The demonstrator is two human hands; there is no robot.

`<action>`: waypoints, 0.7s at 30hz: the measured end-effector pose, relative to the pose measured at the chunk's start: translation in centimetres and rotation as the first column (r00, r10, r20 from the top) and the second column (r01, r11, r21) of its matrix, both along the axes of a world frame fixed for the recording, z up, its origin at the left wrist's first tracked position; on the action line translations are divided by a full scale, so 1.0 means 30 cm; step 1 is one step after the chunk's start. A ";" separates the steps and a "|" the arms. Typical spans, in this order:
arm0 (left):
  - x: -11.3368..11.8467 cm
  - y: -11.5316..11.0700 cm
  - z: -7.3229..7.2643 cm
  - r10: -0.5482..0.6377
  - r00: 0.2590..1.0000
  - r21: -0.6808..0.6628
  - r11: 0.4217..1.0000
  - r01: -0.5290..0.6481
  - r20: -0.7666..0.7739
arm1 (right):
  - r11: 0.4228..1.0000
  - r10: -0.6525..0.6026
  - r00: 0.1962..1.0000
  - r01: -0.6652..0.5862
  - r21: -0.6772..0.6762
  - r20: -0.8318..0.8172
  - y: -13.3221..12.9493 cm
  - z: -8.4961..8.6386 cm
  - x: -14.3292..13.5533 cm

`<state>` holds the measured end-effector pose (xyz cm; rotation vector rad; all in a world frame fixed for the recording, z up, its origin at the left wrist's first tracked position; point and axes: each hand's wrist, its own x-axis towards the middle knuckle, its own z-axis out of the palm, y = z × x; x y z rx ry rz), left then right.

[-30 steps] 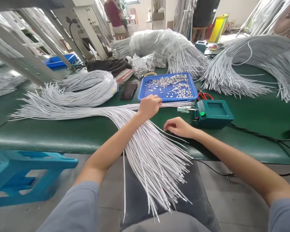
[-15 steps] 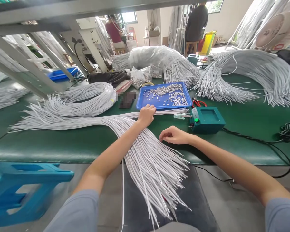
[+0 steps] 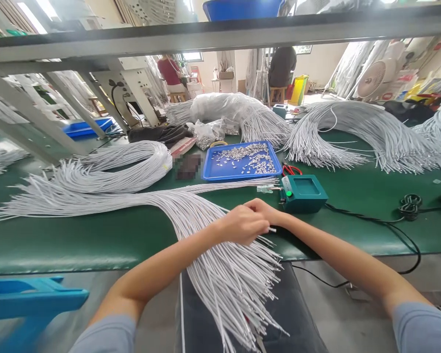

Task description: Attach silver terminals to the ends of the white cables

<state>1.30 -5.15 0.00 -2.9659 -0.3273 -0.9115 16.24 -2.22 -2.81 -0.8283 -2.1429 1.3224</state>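
My left hand [image 3: 242, 225] is closed above the fanned bundle of white cables [image 3: 220, 274], and a short white cable end sticks out past its fingers. Right behind it, my right hand [image 3: 262, 210] is partly covered by the left, the two touching or nearly so; its fingertips are hidden. The bundle drapes over the front edge of the green table [image 3: 132, 240]. Behind the hands are a teal device [image 3: 304, 193] with a green button, a few cables lying toward its tip, and a blue tray [image 3: 224, 171] of small metal pieces.
Coiled cable bundles lie at the left [image 3: 143, 162] and back right [image 3: 338, 122]. Red-handled pliers [image 3: 292, 169] rest behind the device. A black cord [image 3: 360, 218] runs right. A metal frame beam [image 3: 206, 41] crosses above. Two people sit far back.
My left hand has moved from the cables near the tray down and right, meeting my right hand. A white cable end now shows at its fingers. The view has tilted up and shifted right.
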 end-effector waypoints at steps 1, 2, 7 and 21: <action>0.011 -0.016 -0.004 -0.052 0.998 -0.052 0.997 0.054 0.034 | 1.000 -0.015 1.000 0.015 -0.009 -0.015 0.003 0.000 0.001; 0.019 -0.021 -0.009 -0.081 0.992 -0.138 0.986 0.093 0.092 | 0.999 -0.048 0.998 0.047 -0.018 -0.047 0.005 -0.001 0.001; 0.022 0.063 -0.027 0.333 0.878 -0.757 0.651 0.049 0.343 | 0.921 -0.388 0.883 0.384 -0.068 -0.265 0.019 -0.004 0.009; 0.008 0.136 -0.032 0.582 0.763 -0.956 0.238 0.171 0.281 | 0.862 -0.475 0.756 0.502 -0.065 -0.450 0.017 0.019 0.028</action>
